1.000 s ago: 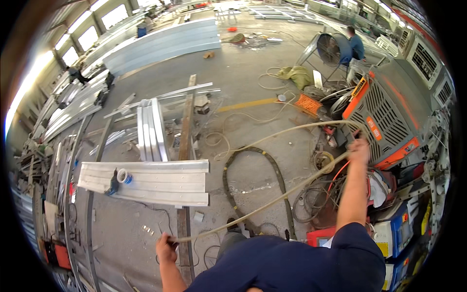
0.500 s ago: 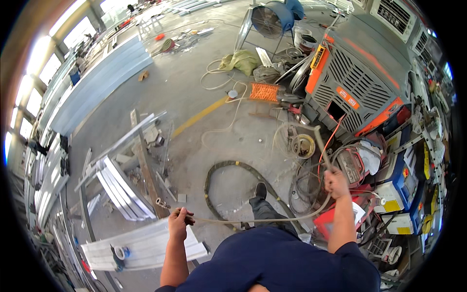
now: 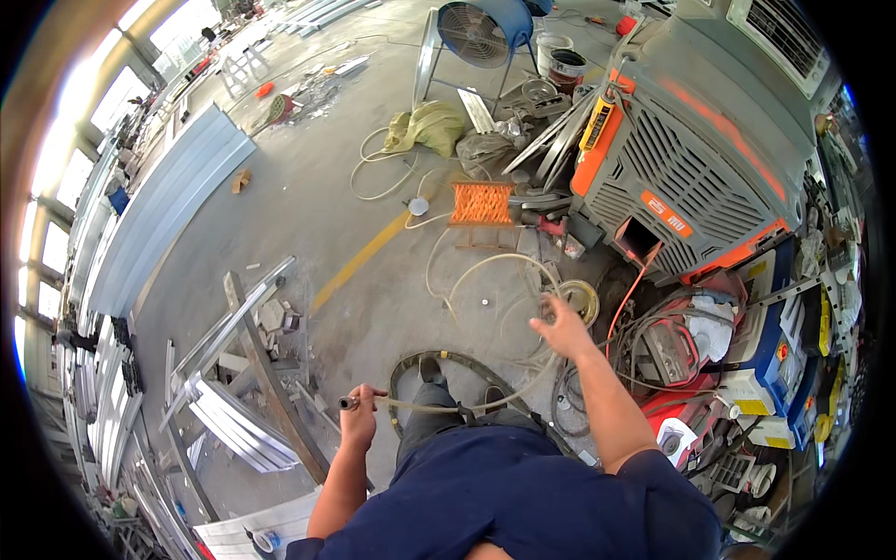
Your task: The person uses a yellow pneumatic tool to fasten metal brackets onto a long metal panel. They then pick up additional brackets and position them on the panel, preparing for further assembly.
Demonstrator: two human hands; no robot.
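My left hand (image 3: 358, 420) is closed around the end of a pale, flexible hose (image 3: 429, 408), and a dark metal fitting (image 3: 349, 403) sticks out past the fingers. From there the hose sags across in front of my legs toward my right hand (image 3: 565, 331). That hand is held out ahead with thumb and fingers apart. Behind it the hose curves up into a wide loop over the floor; the hand hides part of it. A thick dark hose with yellow bands (image 3: 443, 355) lies in a ring around my feet.
To the right stand a grey and orange machine (image 3: 677, 177), a red machine with tangled cables (image 3: 667, 331) and blue-white boxes (image 3: 751, 373). An orange cord reel (image 3: 482, 203) and a blue fan (image 3: 476, 35) are ahead. Metal profiles (image 3: 238, 425) and a beam (image 3: 275, 383) lie left.
My right hand has moved forward and left, its fingers spreading from their grip on the hose. The raised hose has dropped into a loop ahead. My view has shifted, and both feet now show.
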